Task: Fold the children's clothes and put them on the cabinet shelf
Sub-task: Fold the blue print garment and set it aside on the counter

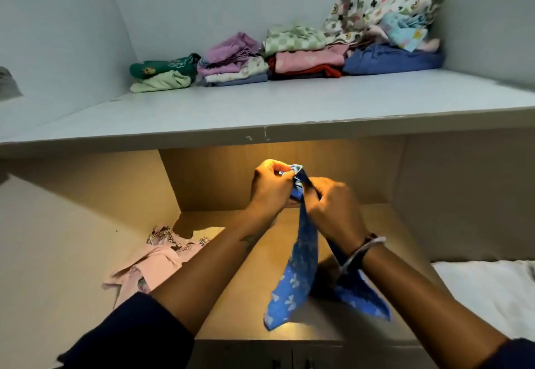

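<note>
A small blue garment with white butterfly prints (292, 284) hangs from both my hands in front of the lower cabinet opening. My left hand (269, 187) pinches its top edge, and my right hand (333, 206) grips the same bunched top right beside it. The cloth's two lower ends dangle just above the lit wooden surface (249, 276). On the grey upper shelf (260, 105) stand several stacks of folded clothes (289, 56) along the back wall. A loose pink garment (150, 264) lies crumpled on the lower surface at the left.
A patterned white cloth (382, 1) and a light blue piece are heaped unfolded on the rightmost stack. White fabric (486, 290) lies at the right edge. Cabinet doors with dark handles (292, 364) sit below the wooden surface.
</note>
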`<state>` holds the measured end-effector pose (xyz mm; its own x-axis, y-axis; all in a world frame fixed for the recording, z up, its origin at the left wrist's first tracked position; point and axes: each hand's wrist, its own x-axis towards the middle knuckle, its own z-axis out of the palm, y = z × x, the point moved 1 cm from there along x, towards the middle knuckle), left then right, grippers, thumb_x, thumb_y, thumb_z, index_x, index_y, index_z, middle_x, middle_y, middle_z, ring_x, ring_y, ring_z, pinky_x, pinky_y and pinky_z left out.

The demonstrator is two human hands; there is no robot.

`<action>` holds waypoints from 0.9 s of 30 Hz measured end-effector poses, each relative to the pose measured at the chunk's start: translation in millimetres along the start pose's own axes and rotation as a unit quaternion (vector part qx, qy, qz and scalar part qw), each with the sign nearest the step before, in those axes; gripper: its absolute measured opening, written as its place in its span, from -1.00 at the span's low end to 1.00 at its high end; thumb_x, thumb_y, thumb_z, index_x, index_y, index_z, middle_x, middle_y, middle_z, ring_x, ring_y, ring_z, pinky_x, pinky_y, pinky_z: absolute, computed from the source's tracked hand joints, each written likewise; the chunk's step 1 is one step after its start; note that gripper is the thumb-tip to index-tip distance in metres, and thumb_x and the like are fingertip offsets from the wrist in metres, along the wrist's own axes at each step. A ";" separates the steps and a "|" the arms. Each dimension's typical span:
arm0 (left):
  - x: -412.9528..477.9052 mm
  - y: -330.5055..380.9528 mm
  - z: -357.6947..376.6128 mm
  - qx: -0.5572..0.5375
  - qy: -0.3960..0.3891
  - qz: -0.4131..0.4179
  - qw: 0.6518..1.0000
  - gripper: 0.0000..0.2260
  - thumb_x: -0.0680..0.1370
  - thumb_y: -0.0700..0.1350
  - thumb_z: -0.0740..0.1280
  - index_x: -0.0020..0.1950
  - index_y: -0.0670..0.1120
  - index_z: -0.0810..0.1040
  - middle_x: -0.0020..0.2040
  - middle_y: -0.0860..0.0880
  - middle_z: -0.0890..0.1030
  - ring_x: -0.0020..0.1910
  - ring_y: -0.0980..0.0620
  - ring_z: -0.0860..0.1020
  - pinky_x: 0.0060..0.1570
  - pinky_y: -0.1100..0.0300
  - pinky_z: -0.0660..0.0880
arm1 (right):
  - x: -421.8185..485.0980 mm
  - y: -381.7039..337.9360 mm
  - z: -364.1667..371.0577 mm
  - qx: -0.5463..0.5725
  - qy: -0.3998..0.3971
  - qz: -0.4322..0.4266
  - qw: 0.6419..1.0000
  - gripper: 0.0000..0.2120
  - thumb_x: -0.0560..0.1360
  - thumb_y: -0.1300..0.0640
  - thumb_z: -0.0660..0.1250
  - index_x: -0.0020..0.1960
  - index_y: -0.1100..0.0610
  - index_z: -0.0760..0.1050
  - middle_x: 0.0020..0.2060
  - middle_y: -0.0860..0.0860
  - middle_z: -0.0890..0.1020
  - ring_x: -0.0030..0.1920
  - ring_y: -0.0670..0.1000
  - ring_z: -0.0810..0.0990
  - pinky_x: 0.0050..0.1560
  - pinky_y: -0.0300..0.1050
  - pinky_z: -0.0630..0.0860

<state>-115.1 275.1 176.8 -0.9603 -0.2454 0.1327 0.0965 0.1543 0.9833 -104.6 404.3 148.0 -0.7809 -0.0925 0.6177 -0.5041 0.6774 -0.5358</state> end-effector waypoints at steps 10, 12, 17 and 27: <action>-4.0 -5.4 -32.6 -0.014 -0.060 0.014 0.998 -0.73 0.50 -0.15 0.44 0.15 -0.04 0.48 0.10 -0.14 0.62 -0.04 -0.03 0.66 -0.30 0.20 0.62 | -42.9 -1.8 16.4 0.136 -0.009 -0.091 0.986 -0.60 0.50 -0.03 0.19 0.27 0.10 0.50 0.20 0.05 0.60 0.15 0.00 0.58 0.10 -0.04 0.56; -4.2 0.0 -51.5 -0.032 -0.151 0.036 0.987 -0.77 0.49 -0.21 0.42 0.09 0.02 0.55 0.06 -0.05 0.64 -0.02 0.00 0.64 -0.23 0.21 0.60 | -44.4 12.0 19.4 0.327 0.041 0.024 0.944 -0.66 0.50 -0.07 0.19 0.13 0.08 0.56 0.03 0.01 0.65 0.04 -0.03 0.61 0.01 -0.02 0.54; -9.5 17.1 -93.3 -0.227 -0.310 -0.022 0.923 -0.77 0.29 -0.31 0.44 -0.11 -0.08 0.70 -0.14 -0.09 0.71 -0.14 -0.05 0.69 -0.16 0.14 0.63 | -34.5 40.5 40.2 0.477 -0.265 0.159 0.823 -0.15 0.33 -0.37 0.31 0.42 0.15 0.30 0.34 0.09 0.46 0.35 0.00 0.43 0.42 0.22 0.27; -6.9 12.4 -133.9 -0.257 -0.218 -0.002 0.941 -0.77 0.48 -0.33 0.22 -0.13 -0.13 0.67 -0.17 -0.11 0.70 -0.20 -0.03 0.68 -0.17 0.15 0.64 | -114.2 -18.5 112.9 0.734 -0.495 0.210 0.415 -0.40 0.49 0.04 0.40 0.43 0.22 0.29 0.36 0.16 0.48 0.31 0.11 0.49 0.35 0.04 0.42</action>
<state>-72.3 150.6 204.7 -0.9662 0.1885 0.1761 0.0995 -0.3577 0.9285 -47.7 320.0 22.4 -0.3161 -0.9381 0.1417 0.6386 -0.3208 -0.6995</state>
